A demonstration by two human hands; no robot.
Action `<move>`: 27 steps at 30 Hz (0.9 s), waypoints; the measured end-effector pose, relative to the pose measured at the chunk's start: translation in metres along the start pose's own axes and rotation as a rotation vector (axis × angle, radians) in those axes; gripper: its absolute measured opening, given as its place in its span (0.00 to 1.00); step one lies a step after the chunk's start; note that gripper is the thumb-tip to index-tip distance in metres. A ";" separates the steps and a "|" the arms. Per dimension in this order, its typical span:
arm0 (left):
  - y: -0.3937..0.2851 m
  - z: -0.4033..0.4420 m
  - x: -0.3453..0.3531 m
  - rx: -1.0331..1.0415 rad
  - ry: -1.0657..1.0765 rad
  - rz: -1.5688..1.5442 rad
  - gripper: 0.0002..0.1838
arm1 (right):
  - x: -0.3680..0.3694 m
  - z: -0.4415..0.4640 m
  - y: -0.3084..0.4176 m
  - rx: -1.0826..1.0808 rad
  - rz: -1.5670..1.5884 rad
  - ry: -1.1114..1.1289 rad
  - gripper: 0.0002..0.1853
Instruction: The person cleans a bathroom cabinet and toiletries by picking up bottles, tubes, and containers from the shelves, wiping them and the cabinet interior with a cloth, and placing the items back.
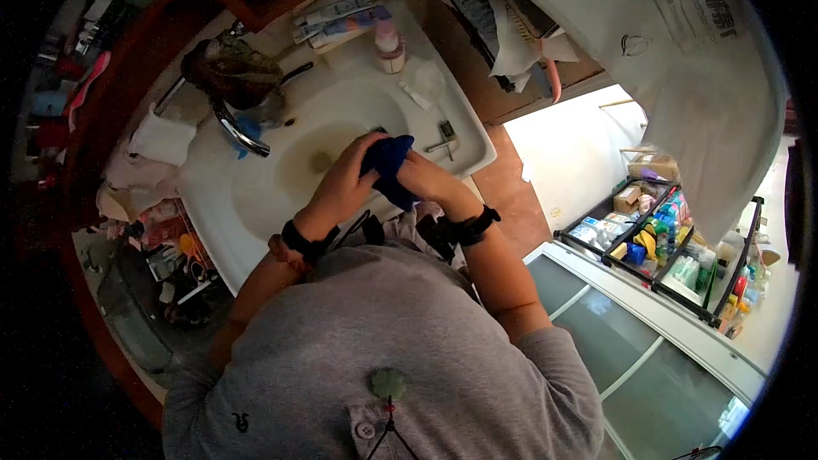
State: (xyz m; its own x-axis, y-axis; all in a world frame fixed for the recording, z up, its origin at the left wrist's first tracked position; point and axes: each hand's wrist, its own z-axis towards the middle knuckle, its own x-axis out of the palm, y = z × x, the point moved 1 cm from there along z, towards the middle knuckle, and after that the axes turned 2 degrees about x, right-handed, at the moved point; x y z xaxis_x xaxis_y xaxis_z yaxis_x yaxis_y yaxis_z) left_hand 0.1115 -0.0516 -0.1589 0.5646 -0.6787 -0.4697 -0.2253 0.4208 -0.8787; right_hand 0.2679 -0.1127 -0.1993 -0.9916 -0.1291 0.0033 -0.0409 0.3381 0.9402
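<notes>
both hands grasp one dark blue cloth [388, 160], bunched up above the near side of the sink [200, 192]. the left hand [341, 183] is curled around one side, fingers bent over it; the right hand [430, 181] grips the other side. neither is released. the handling looks to be under way: the cloth is gathered but is neither spread out nor set down. no water shows falling from the tap [243, 129], and whether the cloth is wet or clean i cannot tell. a small metal piece [444, 140] lies on the sink's edge near the right hand, with a pink bottle [389, 44] farther back.
</notes>
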 end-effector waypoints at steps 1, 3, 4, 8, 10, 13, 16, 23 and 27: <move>0.007 -0.006 0.004 -0.054 -0.014 -0.020 0.22 | -0.008 0.002 -0.003 0.121 -0.025 0.067 0.25; 0.014 -0.010 0.003 -0.137 -0.053 -0.039 0.21 | -0.025 0.006 0.005 0.006 -0.183 0.143 0.23; 0.017 -0.010 0.000 -0.164 -0.074 -0.039 0.21 | -0.034 0.009 0.009 -0.053 -0.260 0.181 0.23; 0.028 -0.017 -0.016 -0.272 -0.150 -0.076 0.21 | -0.075 0.060 -0.070 0.128 -0.301 -0.335 0.13; 0.042 -0.025 -0.026 -0.311 -0.153 -0.078 0.22 | -0.087 0.087 -0.088 0.090 -0.623 -0.582 0.12; 0.041 -0.032 -0.038 -0.375 -0.178 -0.057 0.23 | -0.091 0.118 -0.119 0.089 -0.989 -0.679 0.15; 0.043 -0.045 -0.046 -0.404 -0.207 -0.122 0.24 | -0.083 0.136 -0.121 0.217 -1.180 -0.554 0.16; 0.050 -0.061 -0.048 -0.387 -0.258 -0.072 0.27 | -0.092 0.150 -0.136 0.153 -1.296 -0.497 0.12; 0.065 -0.070 -0.054 -0.390 -0.216 -0.234 0.26 | -0.085 0.141 -0.103 0.020 -0.849 -0.422 0.10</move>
State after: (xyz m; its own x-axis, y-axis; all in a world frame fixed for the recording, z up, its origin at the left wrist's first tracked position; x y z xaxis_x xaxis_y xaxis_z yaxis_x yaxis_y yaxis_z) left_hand 0.0106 -0.0291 -0.1967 0.7776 -0.5707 -0.2641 -0.3298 -0.0126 -0.9440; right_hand 0.3396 -0.0050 -0.3443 -0.5916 0.0075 -0.8062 -0.7670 0.3027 0.5657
